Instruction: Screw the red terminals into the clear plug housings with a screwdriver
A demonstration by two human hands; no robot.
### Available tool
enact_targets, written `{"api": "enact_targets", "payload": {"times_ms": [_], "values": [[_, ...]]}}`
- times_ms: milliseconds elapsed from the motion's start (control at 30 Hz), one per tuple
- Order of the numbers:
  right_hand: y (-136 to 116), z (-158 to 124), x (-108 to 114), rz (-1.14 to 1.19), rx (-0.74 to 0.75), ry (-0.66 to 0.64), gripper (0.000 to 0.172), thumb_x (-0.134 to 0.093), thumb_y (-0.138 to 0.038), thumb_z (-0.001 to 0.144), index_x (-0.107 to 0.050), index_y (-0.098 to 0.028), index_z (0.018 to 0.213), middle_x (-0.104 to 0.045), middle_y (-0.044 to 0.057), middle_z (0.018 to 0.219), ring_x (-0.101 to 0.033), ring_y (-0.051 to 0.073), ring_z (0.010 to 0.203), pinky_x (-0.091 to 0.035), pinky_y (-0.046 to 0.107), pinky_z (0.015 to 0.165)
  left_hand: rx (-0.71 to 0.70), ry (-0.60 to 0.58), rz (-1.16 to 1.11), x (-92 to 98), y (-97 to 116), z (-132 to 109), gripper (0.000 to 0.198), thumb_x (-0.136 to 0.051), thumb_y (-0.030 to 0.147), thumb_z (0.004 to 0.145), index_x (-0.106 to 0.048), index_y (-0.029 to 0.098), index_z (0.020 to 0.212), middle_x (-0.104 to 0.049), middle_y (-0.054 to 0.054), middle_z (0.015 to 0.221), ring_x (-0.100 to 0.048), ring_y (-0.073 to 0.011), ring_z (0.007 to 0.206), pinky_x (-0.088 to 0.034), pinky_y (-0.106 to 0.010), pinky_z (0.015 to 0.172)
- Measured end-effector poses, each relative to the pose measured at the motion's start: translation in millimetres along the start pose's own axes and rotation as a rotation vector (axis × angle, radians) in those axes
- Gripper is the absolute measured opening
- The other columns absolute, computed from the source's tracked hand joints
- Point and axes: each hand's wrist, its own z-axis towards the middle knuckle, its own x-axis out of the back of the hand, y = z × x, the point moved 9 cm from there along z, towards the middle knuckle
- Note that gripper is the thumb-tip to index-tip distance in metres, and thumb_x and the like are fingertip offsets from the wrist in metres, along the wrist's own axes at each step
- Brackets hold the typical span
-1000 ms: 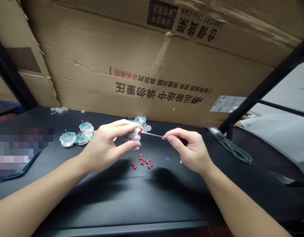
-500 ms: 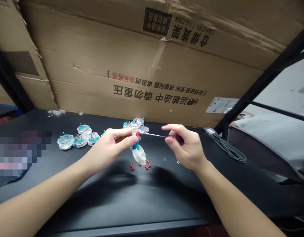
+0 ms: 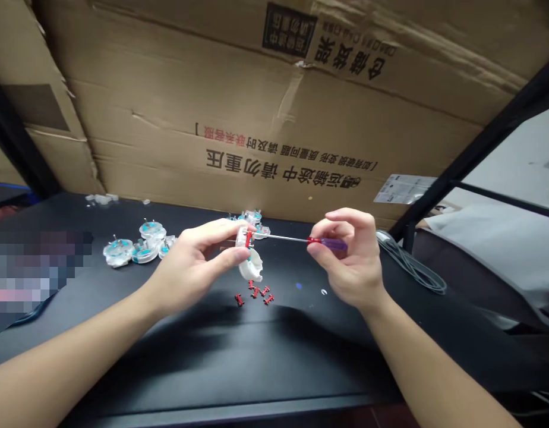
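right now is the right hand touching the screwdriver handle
Touching: the head view shows the right hand holding the screwdriver handle, thumb against its red end.

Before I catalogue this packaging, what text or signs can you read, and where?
"仓储货架": cardboard, upside down.
"运输途中 请勿重压": dark printed square on it.
"运输途中 请勿重压": same cardboard, large print.
"如有破损 变形 质量问题 请及时联系客服": same cardboard, smaller, bracketed.
Unreadable: white label, small print beside "仓储货架".
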Motion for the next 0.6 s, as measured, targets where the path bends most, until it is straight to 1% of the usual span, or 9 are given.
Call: {"api": "enact_targets", "payload": {"times_ms": [67,133,200,233,333,400,467,567,600], "values": [[2,-1,0,-0.007,-0.012,-0.016,0.034,-0.068,-0.018,0.089,-0.052,-0.031,0.116,-0.061,-0.003,0.082,-0.059,0.012,0.071,-0.047,0.026,0.059,0.012,0.000,-0.017,-0.6,-1,0,0.026,-0.066,0.036,0.091,-0.076,0.024,0.112,-0.073,-0.003,0.112,-0.066,-0.0202,0.101,-0.052,-0.026,0.090],[8,-2,0,-0.014,-0.080,-0.021,0.026,-0.060,-0.024,0.095,-0.051,-0.030,0.119,-0.060,-0.004,0.075,-0.058,0.012,0.063,-0.047,0.027,0.055,0.014,0.004,-0.022,-0.7,-1,1,0.026,-0.066,0.035,0.091,-0.076,0.023,0.111,-0.073,-0.003,0.111,-0.066,-0.0202,0.101,-0.052,-0.026,0.091],[10,-3,1,-0.036,-0.100,-0.011,0.024,-0.056,-0.027,0.098,-0.051,-0.030,0.120,-0.058,-0.005,0.070,-0.057,0.012,0.057,-0.046,0.027,0.052,0.014,0.008,-0.034,-0.9,-2,0,0.026,-0.067,0.035,0.091,-0.076,0.023,0.111,-0.073,-0.003,0.110,-0.066,-0.0199,0.102,-0.052,-0.025,0.091],[8,-3,2,-0.058,-0.073,0.001,0.025,-0.059,-0.026,0.096,-0.051,-0.030,0.119,-0.058,-0.004,0.071,-0.059,0.013,0.059,-0.047,0.028,0.053,0.018,0.009,-0.046,-1.3,-3,0,0.026,-0.067,0.035,0.091,-0.076,0.023,0.112,-0.074,-0.003,0.109,-0.066,-0.0197,0.102,-0.052,-0.025,0.091],[-2,-2,2,-0.103,0.026,0.003,0.033,-0.068,-0.021,0.089,-0.050,-0.030,0.116,-0.061,-0.002,0.081,-0.064,0.015,0.072,-0.051,0.030,0.059,0.037,0.012,-0.109,-2.6,-6,0,0.026,-0.066,0.036,0.092,-0.075,0.024,0.113,-0.073,-0.003,0.110,-0.067,-0.0194,0.102,-0.053,-0.024,0.089],[1,-2,-4,-0.102,-0.006,-0.049,0.029,-0.063,-0.021,0.093,-0.051,-0.029,0.117,-0.061,-0.003,0.078,-0.063,0.014,0.070,-0.051,0.029,0.060,0.046,0.019,-0.147,-2.9,-7,0,0.026,-0.066,0.035,0.092,-0.075,0.024,0.113,-0.073,-0.003,0.109,-0.067,-0.0192,0.101,-0.054,-0.024,0.088],[4,-3,-6,-0.094,-0.038,-0.066,0.026,-0.058,-0.020,0.096,-0.051,-0.029,0.119,-0.060,-0.005,0.072,-0.061,0.012,0.064,-0.050,0.027,0.057,0.046,0.030,-0.162,-2.3,-7,0,0.024,-0.067,0.034,0.091,-0.075,0.023,0.111,-0.073,-0.003,0.107,-0.068,-0.0189,0.100,-0.054,-0.024,0.087],[-3,-5,-3,-0.114,0.052,-0.011,0.036,-0.067,-0.014,0.087,-0.052,-0.030,0.115,-0.062,-0.004,0.082,-0.064,0.012,0.071,-0.052,0.026,0.062,0.038,0.043,-0.160,-0.8,-6,0,0.022,-0.068,0.034,0.091,-0.076,0.023,0.109,-0.073,-0.003,0.107,-0.068,-0.0188,0.099,-0.054,-0.024,0.087],[-4,-5,-4,-0.111,0.068,-0.017,0.038,-0.069,-0.013,0.085,-0.052,-0.030,0.115,-0.063,-0.003,0.086,-0.065,0.012,0.074,-0.053,0.027,0.063,0.034,0.045,-0.156,-0.4,-6,-1,0.022,-0.068,0.034,0.091,-0.076,0.024,0.109,-0.073,-0.003,0.107,-0.068,-0.0190,0.100,-0.054,-0.024,0.087]]}}
